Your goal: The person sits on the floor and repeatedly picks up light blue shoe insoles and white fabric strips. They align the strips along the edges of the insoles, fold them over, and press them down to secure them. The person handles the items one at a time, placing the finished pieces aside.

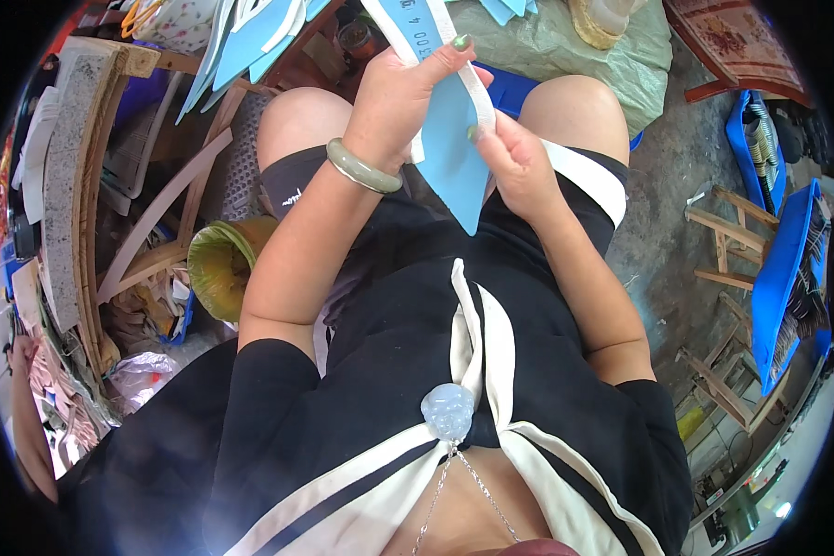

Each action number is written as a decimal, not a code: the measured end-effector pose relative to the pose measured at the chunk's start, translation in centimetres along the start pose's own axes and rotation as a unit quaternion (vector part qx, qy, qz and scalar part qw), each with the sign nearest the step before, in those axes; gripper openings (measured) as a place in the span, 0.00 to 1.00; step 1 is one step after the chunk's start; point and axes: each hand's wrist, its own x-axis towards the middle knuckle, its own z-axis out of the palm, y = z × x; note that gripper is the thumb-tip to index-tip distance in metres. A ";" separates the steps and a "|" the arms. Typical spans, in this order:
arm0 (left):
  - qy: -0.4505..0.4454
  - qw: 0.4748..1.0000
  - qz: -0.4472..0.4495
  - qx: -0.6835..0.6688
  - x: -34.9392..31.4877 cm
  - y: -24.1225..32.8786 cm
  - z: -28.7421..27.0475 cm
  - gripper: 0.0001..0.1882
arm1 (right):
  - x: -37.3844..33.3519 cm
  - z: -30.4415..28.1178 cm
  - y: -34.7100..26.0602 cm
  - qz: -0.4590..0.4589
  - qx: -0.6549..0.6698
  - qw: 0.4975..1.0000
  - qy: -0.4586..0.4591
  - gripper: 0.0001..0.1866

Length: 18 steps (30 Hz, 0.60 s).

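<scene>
Over the lap, head view: one blue sheet (449,153) with a white strip (473,93) along its edge, held up between the knees, narrow pointed end directed toward the wearer's body. Dark printed characters show on its upper part, near the top rim of the view.

Left hand (401,93): grasping the sheet, thumb pressed flat on top near the strip, other fingers curled behind and mostly hidden. Pale green bracelet (361,168) around the wrist.

Right hand (519,169): pinching the right edge of the sheet at the strip, below the left thumb; thumb on top, remaining fingers folded in. Hands near each other but apart.

Surroundings, same view. Upper left: several more blue pieces (255,56) with white strips, overlapping, points hanging down. Upper right: crumpled green plastic sheet (635,69) beyond the right knee. Left of the lap: bin (221,269) with a yellow-green liner. Far right: blue tray (777,287) carrying dark, striped items, above a wooden frame (730,232). Far left rim: another person's arm (32,435), what its hand does cannot be told.
</scene>
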 end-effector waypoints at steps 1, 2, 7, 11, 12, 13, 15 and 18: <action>0.003 1.000 -0.006 0.000 0.1 0.0 -0.1 0.20 | -0.1 0.1 -0.1 -0.007 0.006 1.000 -0.005 0.19; 0.004 1.000 -0.009 0.000 0.0 0.0 -0.2 0.20 | -0.1 0.2 -0.2 -0.016 0.013 1.000 -0.012 0.19; -0.038 0.999 -0.011 0.029 -0.4 0.0 -0.1 0.20 | 0.3 0.0 -0.4 0.091 0.093 0.991 -0.041 0.23; -0.003 1.000 -0.010 0.001 0.2 -0.6 -0.5 0.20 | -0.1 1.3 0.7 0.098 0.123 0.987 -0.026 0.26; -0.014 1.000 -0.015 0.006 0.4 -0.5 -0.7 0.20 | -0.3 1.8 0.4 0.102 0.174 0.979 -0.041 0.27; -0.024 0.999 -0.020 0.011 0.5 -0.2 -0.8 0.21 | -0.7 1.9 -0.2 0.113 0.163 0.978 -0.059 0.28; -0.077 0.997 -0.003 0.014 1.0 0.0 -0.6 0.23 | -0.8 1.5 2.0 0.096 0.119 0.986 -0.068 0.29; -0.127 0.975 -0.051 -0.175 1.6 2.7 -1.4 0.26 | -1.3 1.4 2.4 0.193 0.075 0.964 -0.167 0.27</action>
